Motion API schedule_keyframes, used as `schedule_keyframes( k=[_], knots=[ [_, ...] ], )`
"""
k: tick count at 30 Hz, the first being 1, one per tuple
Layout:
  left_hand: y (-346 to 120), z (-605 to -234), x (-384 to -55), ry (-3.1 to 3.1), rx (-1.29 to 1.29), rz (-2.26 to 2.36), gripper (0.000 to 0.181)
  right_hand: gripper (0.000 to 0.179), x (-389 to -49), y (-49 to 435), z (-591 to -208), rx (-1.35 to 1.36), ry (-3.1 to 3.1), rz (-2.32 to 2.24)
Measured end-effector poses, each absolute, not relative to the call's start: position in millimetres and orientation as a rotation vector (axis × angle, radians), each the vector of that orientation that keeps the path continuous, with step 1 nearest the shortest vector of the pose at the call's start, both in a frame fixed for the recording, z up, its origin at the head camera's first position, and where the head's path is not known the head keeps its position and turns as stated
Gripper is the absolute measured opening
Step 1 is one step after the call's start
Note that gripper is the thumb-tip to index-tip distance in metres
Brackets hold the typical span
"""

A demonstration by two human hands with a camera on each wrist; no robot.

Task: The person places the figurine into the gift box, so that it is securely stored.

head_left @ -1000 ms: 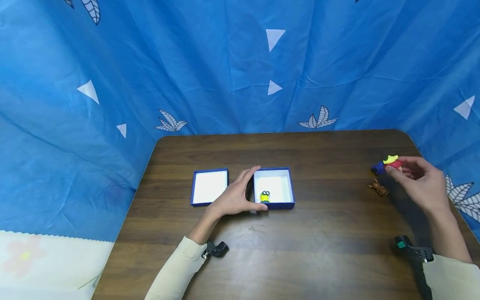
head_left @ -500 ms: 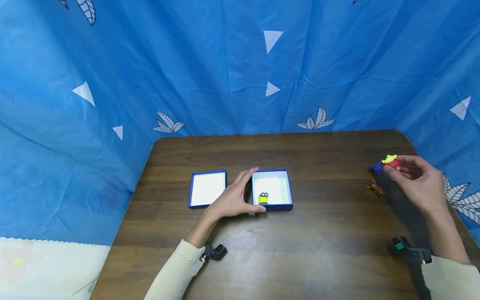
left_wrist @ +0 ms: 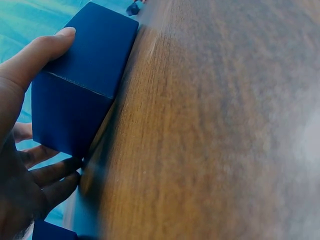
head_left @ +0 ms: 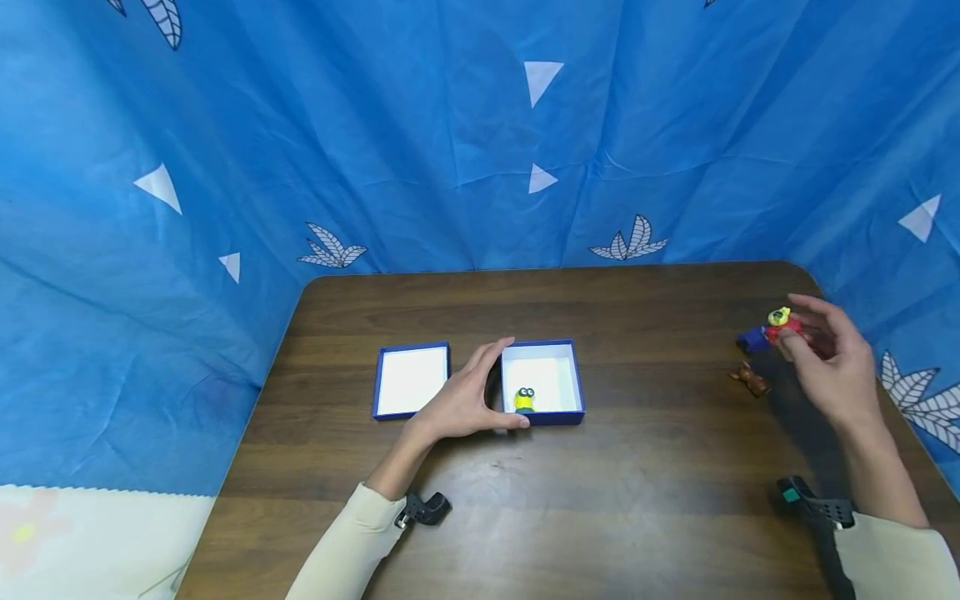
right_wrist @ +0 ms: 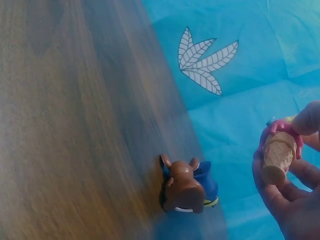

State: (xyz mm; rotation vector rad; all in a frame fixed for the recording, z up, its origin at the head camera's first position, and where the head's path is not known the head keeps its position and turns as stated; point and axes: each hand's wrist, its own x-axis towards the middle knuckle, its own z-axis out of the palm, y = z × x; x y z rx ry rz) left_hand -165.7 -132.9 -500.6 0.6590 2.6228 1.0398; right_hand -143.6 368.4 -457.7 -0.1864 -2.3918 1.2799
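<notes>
A blue box with a white inside [head_left: 551, 371] stands on the table. My left hand [head_left: 461, 404] holds it at its left end, thumb on the near wall. In the left wrist view the thumb presses one blue wall [left_wrist: 100, 50] while the other fingers lie around the side. A small yellow figure with big round eyes [head_left: 524, 401] is in the box's near left corner. Far right, my right hand [head_left: 836, 358] pinches a yellow-and-red toy figure with an ice-cream cone [right_wrist: 279, 155], held above the table. Close by lie a brown animal figure [head_left: 751, 380] and a blue figure [head_left: 752, 340].
A shallow blue-edged white lid [head_left: 411, 381] lies left of the box, partly next to the left hand. The wooden table [head_left: 637, 500] meets a blue curtain [head_left: 450, 150] at its back and sides. A pale flowered cloth [head_left: 90, 542] shows at lower left.
The toy figure in my right hand has turned, and that hand's fingers have shifted and spread a little. My left hand keeps its place on the box. The head view has drifted slightly.
</notes>
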Motion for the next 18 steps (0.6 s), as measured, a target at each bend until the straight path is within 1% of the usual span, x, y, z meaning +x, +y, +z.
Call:
schedule_keyframes(
  k=[5,8,11,15,18],
  knots=[
    [-133.6,-501.4,-165.1,2.619,0.671,1.05,0.124,0.042,-142.6,366.1,-460.8,-0.182,-2.413,1.272],
    [-133.7,-500.5,-164.9,2.612,0.671,1.047,0.125,0.043,-143.1,365.4,-462.2,-0.236,-2.407,1.304],
    [-133.6,-499.6,-164.6,2.606,0.664,1.046,0.125,0.051,-144.6,365.6,-463.3,-0.27,-2.399,1.345],
    [-133.6,-499.2,-164.3,2.607,0.665,1.041,0.125,0.064,-147.2,365.7,-466.0,-0.24,-2.397,1.353],
    [-133.6,-499.5,-164.3,2.611,0.666,1.04,0.125,0.065,-148.7,365.1,-467.1,-0.21,-2.398,1.329]
  ],
)
